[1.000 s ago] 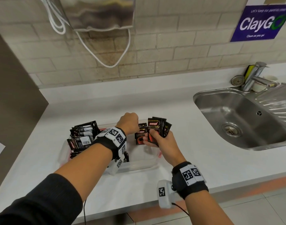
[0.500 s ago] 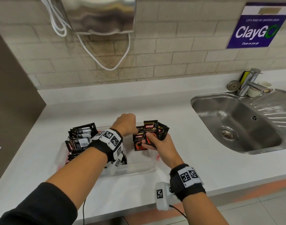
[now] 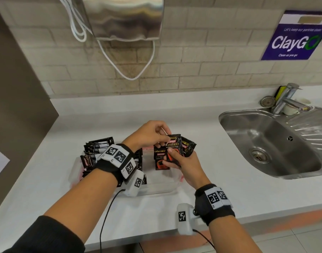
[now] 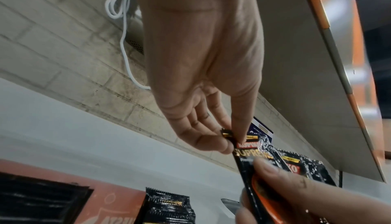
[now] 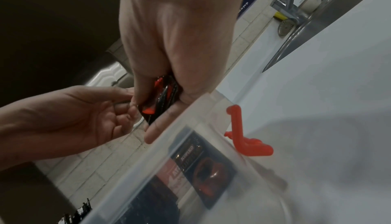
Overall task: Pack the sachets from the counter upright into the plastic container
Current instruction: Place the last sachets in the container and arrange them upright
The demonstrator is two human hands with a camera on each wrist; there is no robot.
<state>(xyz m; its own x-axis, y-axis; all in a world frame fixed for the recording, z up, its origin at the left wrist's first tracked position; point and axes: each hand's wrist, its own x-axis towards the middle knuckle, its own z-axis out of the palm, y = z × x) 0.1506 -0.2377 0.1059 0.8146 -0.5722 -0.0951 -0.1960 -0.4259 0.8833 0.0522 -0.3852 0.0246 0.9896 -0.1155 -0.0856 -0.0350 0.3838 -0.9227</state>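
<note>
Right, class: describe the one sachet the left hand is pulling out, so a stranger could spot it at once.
Left of the steel sink, a clear plastic container sits on the white counter. Above it the right hand grips a fan of black sachets. The one meant is the front sachet, the only one whose top corner the left hand pinches.

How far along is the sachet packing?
Done: a row of sachets stands upright at the left end of the plastic container. In hand: the right hand grips a small bundle; the left hand pinches the top of one Kopiko sachet from it. Left: that bundle; the container's right part looks mostly unfilled.
</note>
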